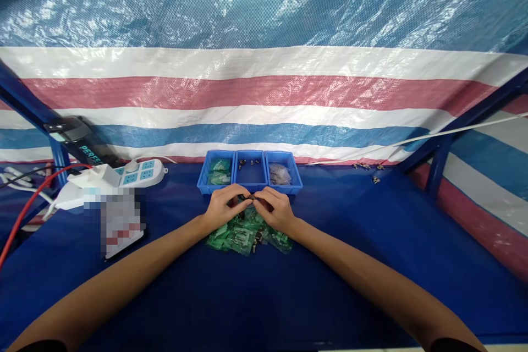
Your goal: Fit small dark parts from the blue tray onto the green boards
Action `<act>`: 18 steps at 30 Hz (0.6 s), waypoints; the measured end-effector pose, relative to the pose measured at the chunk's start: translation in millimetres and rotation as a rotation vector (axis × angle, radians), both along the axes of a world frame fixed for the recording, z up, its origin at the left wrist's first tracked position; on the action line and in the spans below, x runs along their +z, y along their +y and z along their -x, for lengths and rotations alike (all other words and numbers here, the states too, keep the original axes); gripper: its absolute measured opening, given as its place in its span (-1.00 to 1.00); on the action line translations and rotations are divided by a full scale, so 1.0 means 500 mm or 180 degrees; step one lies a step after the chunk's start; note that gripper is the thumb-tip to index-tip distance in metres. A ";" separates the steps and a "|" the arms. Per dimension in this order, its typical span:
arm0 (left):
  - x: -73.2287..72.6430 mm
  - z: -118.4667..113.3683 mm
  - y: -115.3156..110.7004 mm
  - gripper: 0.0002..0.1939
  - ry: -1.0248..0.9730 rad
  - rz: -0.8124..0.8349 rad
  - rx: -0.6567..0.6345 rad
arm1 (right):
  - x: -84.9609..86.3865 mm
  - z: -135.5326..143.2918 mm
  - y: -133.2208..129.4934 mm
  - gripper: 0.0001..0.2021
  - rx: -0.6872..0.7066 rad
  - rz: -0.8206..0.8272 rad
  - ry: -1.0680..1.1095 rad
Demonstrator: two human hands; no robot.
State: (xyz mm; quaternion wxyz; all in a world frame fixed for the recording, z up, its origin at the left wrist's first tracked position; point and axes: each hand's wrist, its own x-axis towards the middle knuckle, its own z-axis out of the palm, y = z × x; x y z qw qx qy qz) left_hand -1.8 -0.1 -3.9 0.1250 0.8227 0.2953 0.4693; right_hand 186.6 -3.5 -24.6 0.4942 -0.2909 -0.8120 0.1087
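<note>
My left hand [226, 207] and my right hand [275, 210] meet fingertip to fingertip over a pile of green plastic packets [239, 235]. Pinched between them is a small dark, brassy metal piece [252, 197]; its exact kind is too small to make out. Several small metal parts [254, 245] lie among the packets. Just behind my hands, three blue bins stand side by side. Green packets fill part of the left bin [202, 177], a few dark metal parts sit in the middle bin [252, 177], and clear bags lie in the right bin [297, 178].
To the left are a white power strip [150, 172] with plugs and cables, a blurred-out flat object [122, 220], and a black bottle [84, 140] leaning at the back. Small brassy parts [375, 180] lie at the back right. A striped tarp [264, 91] hangs behind the blue table [338, 286].
</note>
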 end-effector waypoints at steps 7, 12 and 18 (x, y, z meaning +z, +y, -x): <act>-0.003 0.002 0.002 -0.79 0.0000 0.0024 -0.0085 | 0.001 -0.002 -0.001 -0.86 0.0043 0.0046 0.0016; -0.004 0.001 0.003 -0.79 -0.0008 -0.0025 -0.0145 | 0.004 -0.005 0.000 -0.85 0.0122 0.0072 -0.0059; -0.006 0.000 0.004 -0.83 -0.0056 -0.0078 -0.0167 | 0.004 -0.006 0.001 -0.83 0.0196 0.0102 -0.0139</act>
